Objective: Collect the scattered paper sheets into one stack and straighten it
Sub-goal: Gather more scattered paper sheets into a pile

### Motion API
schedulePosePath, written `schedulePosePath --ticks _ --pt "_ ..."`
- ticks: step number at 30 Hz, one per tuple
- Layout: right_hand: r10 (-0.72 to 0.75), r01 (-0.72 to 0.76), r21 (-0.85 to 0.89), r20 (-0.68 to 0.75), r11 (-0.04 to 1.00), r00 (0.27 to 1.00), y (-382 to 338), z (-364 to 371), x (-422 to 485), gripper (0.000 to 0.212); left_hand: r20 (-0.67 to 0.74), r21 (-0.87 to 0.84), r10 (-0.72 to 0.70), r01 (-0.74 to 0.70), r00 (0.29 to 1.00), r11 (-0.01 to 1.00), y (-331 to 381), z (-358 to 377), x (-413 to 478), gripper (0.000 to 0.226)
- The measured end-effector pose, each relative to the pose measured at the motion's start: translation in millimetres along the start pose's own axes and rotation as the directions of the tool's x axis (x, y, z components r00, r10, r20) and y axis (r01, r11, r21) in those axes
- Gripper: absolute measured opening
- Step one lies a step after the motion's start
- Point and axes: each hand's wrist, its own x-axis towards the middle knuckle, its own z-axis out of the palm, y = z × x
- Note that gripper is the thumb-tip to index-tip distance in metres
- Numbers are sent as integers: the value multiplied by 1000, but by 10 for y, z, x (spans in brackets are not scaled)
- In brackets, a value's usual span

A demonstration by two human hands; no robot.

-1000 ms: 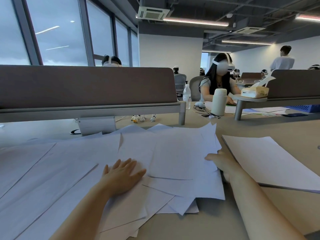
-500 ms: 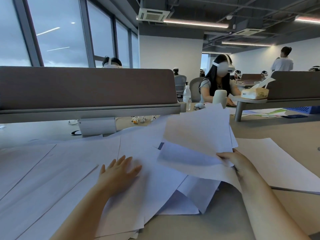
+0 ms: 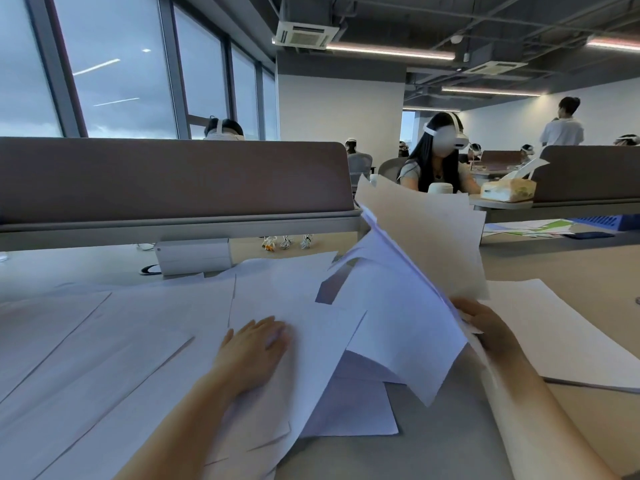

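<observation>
Several white paper sheets (image 3: 114,341) lie overlapping across the left and middle of the desk. My left hand (image 3: 254,349) rests flat on them, fingers spread. My right hand (image 3: 485,327) grips the near right edge of a loose bundle of sheets (image 3: 415,271), tilted steeply up off the desk and fanned toward the far side. More sheets (image 3: 349,403) lie under the raised bundle. A separate flat stack of paper (image 3: 554,334) lies on the desk to the right of my right hand.
A brown divider panel (image 3: 173,178) with a grey rail crosses the far side of the desk. A white box (image 3: 194,259) stands under it. A tissue box (image 3: 509,190) sits on the right shelf. People sit and stand beyond.
My right hand has lifted the right bundle of sheets from flat on the desk to steeply tilted. My left hand stays pressed on the left sheets.
</observation>
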Motion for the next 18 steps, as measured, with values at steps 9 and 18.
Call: schedulePosePath --ticks 9,18 --pt "196 -212 -96 -155 973 968 81 144 42 37 153 179 68 -95 986 979 127 5 -90 58" --pt "202 -222 -75 -212 972 956 36 167 -23 57 178 180 -15 -18 984 984 109 -5 -75 59"
